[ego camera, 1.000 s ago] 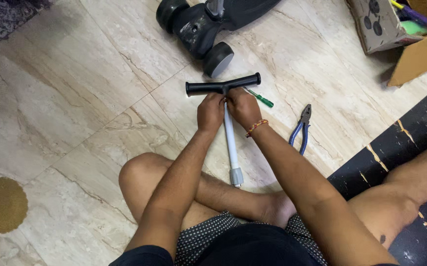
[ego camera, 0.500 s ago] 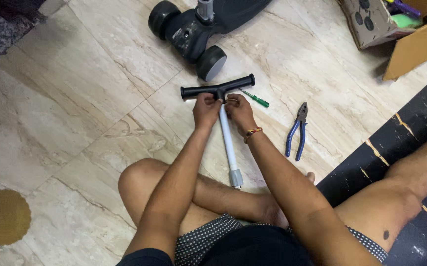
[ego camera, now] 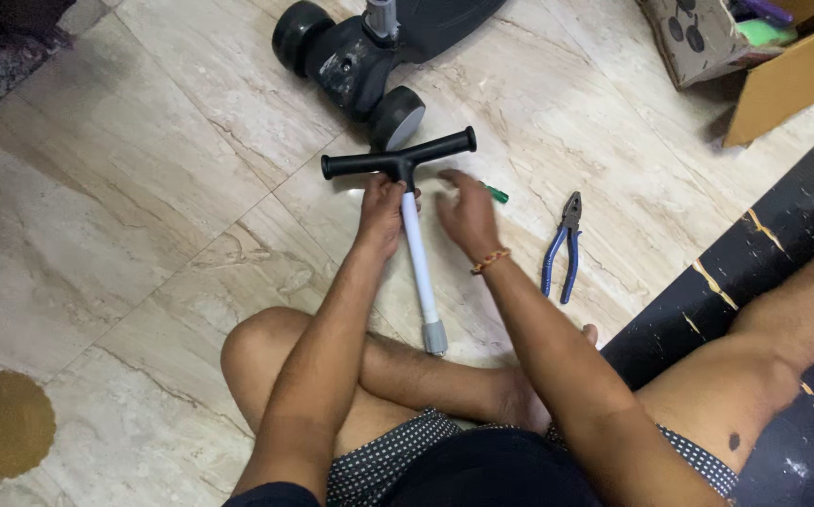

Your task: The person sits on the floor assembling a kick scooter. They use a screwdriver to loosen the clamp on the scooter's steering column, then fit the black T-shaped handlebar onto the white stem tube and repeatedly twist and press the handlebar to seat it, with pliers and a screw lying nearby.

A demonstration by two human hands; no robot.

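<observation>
While left hand [ego camera: 381, 214] clasping T-handle post [ego camera: 416, 249], right hand [ego camera: 468, 214] spread beside screwdriver [ego camera: 494, 193], pliers [ego camera: 563, 246], scooter base [ego camera: 360, 56].

handlebar [ego camera: 398, 155]: black T-bar, just above the left hand [ego camera: 383, 211]
tube [ego camera: 419, 263]: white, with a grey end cap, running down from the left hand
screwdriver [ego camera: 494, 193]: green handle, just right of the right hand [ego camera: 466, 214]
bracelet [ego camera: 490, 261]: orange-brown braid at the right wrist
pliers [ego camera: 562, 249]: blue grips, grey head, right of the right hand
scooter base [ego camera: 369, 52]: black, grey-edged wheels, above both hands
floor [ego camera: 144, 188]: beige veined marble
shorts [ego camera: 398, 451]: dark with white dots
</observation>
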